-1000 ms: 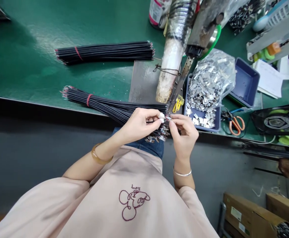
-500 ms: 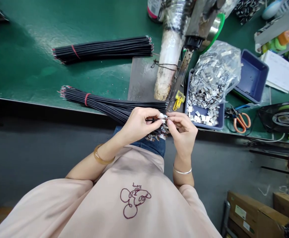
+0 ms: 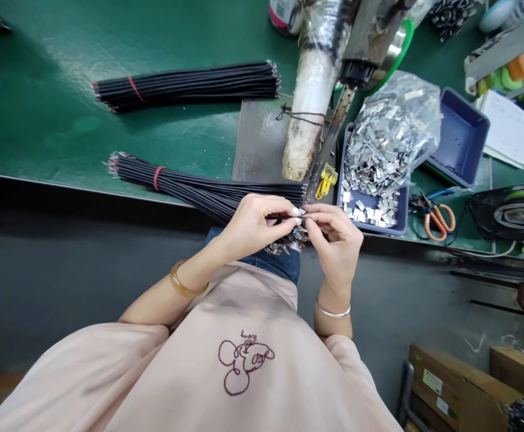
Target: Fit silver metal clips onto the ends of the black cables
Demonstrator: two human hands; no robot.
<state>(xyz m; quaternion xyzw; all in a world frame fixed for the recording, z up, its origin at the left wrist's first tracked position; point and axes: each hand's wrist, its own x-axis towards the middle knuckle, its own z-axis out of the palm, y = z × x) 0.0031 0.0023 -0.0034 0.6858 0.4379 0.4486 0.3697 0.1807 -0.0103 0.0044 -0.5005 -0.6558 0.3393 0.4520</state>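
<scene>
Now both hands meet at a tiny piece

Close in, I see the left hand [image 3: 255,225] and right hand [image 3: 336,237] with thumb and fingers pinched together on a tiny piece [image 3: 302,213], just above the metal-tipped ends [image 3: 289,245] of some black wires. Whether it is bare wire or metal, I cannot tell. The banded wire bundle [image 3: 176,180] runs from the worktop [image 3: 176,135] to beneath the left hand; a second bundle [image 3: 190,86] lies farther back. Beside the right hand are a yellow clip [image 3: 326,182] and a blue tray [image 3: 400,223] of small metal pieces [image 3: 374,171]. I judge this to be a fine fingertip adjustment, calling for a light, steady pinch and close alignment.
</scene>
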